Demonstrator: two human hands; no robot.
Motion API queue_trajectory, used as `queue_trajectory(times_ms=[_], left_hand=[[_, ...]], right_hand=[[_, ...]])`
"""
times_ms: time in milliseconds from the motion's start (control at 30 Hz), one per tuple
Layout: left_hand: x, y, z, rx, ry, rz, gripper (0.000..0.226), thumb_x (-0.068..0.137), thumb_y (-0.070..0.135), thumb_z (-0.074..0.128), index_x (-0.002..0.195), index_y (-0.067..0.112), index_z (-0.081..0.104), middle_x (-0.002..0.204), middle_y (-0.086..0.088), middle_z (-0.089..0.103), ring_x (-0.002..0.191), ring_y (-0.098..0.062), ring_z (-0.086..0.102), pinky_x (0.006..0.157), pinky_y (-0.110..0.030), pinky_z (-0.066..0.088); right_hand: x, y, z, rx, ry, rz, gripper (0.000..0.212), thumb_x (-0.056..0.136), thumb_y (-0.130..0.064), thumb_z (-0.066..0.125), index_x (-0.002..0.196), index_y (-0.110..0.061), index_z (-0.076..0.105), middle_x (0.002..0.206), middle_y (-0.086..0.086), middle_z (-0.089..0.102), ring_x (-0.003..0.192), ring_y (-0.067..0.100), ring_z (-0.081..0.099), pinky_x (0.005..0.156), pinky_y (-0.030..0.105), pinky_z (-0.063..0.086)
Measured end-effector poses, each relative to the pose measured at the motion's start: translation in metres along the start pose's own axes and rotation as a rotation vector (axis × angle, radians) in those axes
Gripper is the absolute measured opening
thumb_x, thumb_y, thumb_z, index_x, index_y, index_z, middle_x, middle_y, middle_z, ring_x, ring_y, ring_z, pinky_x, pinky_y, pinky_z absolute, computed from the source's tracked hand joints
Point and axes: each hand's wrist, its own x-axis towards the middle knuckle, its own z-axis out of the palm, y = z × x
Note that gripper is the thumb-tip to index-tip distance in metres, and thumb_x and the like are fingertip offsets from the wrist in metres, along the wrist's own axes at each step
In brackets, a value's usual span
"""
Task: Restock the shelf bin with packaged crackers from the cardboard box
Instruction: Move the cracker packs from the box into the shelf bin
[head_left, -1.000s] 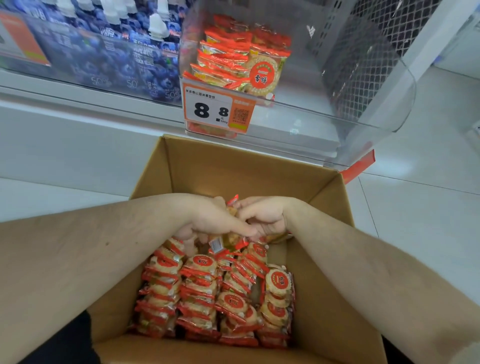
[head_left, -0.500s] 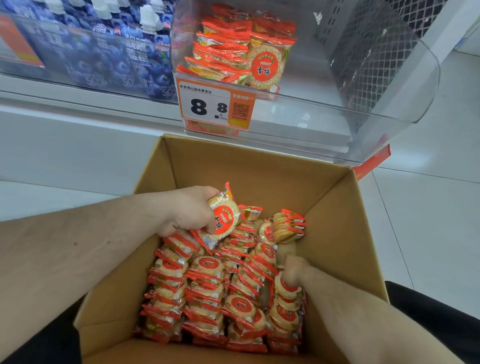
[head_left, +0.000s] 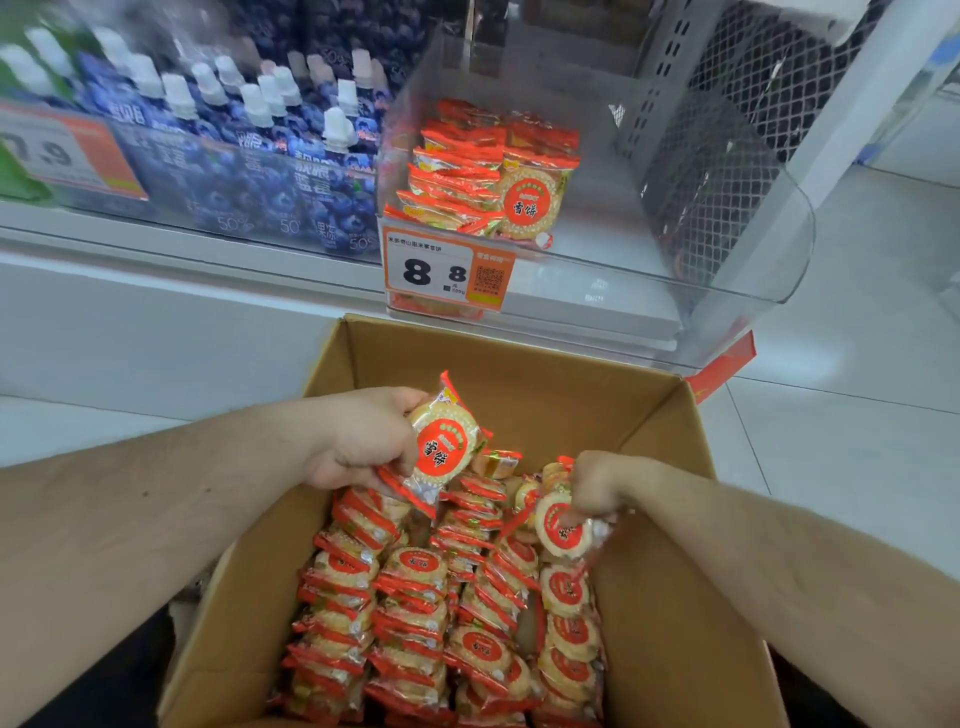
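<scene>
An open cardboard box (head_left: 670, 597) on the floor holds several rows of red-and-clear cracker packs (head_left: 415, 623). My left hand (head_left: 363, 441) grips a bunch of cracker packs (head_left: 444, 447) lifted above the rows at the box's far left. My right hand (head_left: 597, 483) reaches down at the box's right side and pinches another cracker pack (head_left: 561, 532) just above its row. Behind the box, the clear plastic shelf bin (head_left: 727, 270) holds a small stack of the same crackers (head_left: 493, 176) at its left; the rest of its floor is bare.
An orange price tag (head_left: 447, 270) reading 8.8 hangs on the bin's front. Blue spouted drink pouches (head_left: 270, 156) fill the shelf to the left. A mesh panel (head_left: 737, 130) closes the shelf's right end. White floor tiles (head_left: 857, 441) lie to the right.
Both hands started together at the box's far end. My left hand lifted packs clear; my right hand dipped to the right rows and now pinches a pack. The camera tilted up toward the shelf.
</scene>
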Motion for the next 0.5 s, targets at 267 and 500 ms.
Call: queue_trajectory(times_ms=[267,500], left_hand=[[-0.035,0.007,0.006,-0.304,-0.031,0.13,0.068,0.082,-0.024,0.046,0.131,0.023,0.052,0.114,-0.011,0.068,0.102,-0.027,0.065,0.079,-0.04,0.057],[-0.062,0.015,0.016,-0.502,-0.132,0.303,0.075,0.081,-0.03,0.035,0.126,0.025,0.058,0.12,-0.011,0.068,0.112,-0.029,0.064,0.096,-0.042,0.05]], right_hand=[[-0.126,0.006,-0.054,1.08,-0.029,-0.512,0.013,0.078,-0.022,0.069,0.076,-0.015,0.058,0.052,0.006,0.056,0.042,0.009,0.051,0.042,0.018,0.034],[-0.154,-0.025,-0.042,1.277,0.049,-0.682,0.03,0.073,-0.02,0.07,0.094,-0.009,0.052,0.062,0.006,0.064,0.052,0.011,0.063,0.048,0.019,0.048]])
